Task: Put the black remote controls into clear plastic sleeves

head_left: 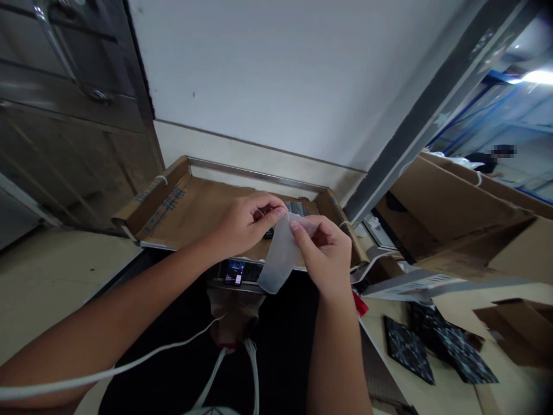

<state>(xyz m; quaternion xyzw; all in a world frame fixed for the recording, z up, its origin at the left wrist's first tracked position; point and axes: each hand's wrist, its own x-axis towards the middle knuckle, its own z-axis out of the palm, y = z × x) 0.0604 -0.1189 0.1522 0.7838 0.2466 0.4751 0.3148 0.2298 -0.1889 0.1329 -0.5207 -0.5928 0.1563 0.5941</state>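
A translucent whitish plastic bag (279,256) hangs between my hands over the front edge of a cardboard-lined tray (203,202). My left hand (254,222) pinches the bag's upper corner between thumb and finger. On the other side, my right hand (326,248) is closed on the bag's upper right edge, thumb on top. Behind the hands, more clear plastic (295,207) lies on the tray. A small black item (269,233) shows partly beneath my left fingers; its kind is hidden.
Below the tray's front edge sits a lit phone (234,272). A white cable (164,347) crosses my lap. At right stand a large open cardboard box (458,213) and, on the floor, dark patterned packages (449,340). A metal door (73,115) is at left; a person (488,161) is far right.
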